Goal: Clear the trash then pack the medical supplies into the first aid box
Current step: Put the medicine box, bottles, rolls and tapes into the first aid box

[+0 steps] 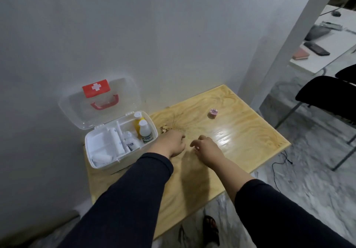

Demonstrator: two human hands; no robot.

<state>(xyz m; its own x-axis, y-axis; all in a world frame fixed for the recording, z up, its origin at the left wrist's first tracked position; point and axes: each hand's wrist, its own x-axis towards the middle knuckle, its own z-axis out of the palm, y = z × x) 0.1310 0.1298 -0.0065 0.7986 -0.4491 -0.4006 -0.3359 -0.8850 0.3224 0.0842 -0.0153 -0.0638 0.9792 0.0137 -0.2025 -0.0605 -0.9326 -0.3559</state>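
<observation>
At the left end of the glossy pale-wood desk (240, 132), the white plastic first aid box (119, 147) is sitting open, its clear rounded lid (100, 103) with red cross label and red handle leaning back toward the wall. Inside, two white-capped bottles (143, 129) are standing upright beside white packets. The left hand (172, 143) is curling loosely just beside the box; the right hand (206, 147) is hovering, fingers apart, while a small pink roll (213, 113) is lying well apart.

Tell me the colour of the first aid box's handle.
Red; the handle shows on the open lid in the head view.
</observation>
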